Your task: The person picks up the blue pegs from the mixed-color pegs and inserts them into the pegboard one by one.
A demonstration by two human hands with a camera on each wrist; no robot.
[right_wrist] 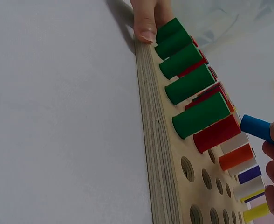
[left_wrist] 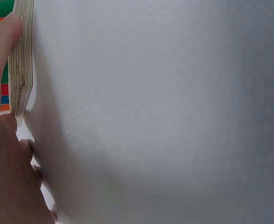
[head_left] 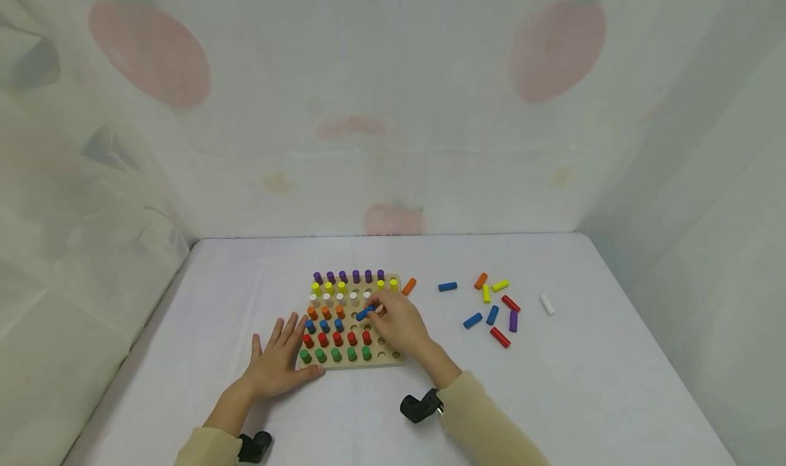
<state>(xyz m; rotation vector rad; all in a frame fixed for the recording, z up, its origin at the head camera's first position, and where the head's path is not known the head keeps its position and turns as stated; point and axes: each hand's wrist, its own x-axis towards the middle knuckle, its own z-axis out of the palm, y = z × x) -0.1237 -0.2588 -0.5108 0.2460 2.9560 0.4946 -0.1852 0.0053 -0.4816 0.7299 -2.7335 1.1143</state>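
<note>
The blue peg [head_left: 365, 312] is pinched in the fingertips of the right hand [head_left: 398, 324], held tilted just over the board [head_left: 393, 362], near the middle. From the right wrist view the peg [right_wrist: 257, 128] hangs above the red and orange rows, not in a hole yet.

The left hand [head_left: 279, 362] lies flat on the table [head_left: 552, 398] w/ fingers spread at the board's 8 o'clock corner. Its thumb [left_wrist: 2, 44] presses the board's edge and holds nothing.

How far along: most holes look full. Purple row at 12 o'clock has 6 pegs, green row at 6 o'clock has 5. Yellow, white, orange, blue & red rows are part full, mostly on the 9 o'clock side. Empty holes [right_wrist: 188, 169] show toward the 3 o'clock side and the 5 o'clock corner. I'd guess a bit over half is done.

Left to do: loose pegs lie on the table at 3 o'clock from the board. An orange peg [head_left: 409, 286] is just beside the board. Farther out are a blue one [head_left: 447, 286], then a bunch [head_left: 494, 306] of orange, yellow, red, blue & purple ones. A white peg [head_left: 547, 305] lies well apart, farthest out.
</note>
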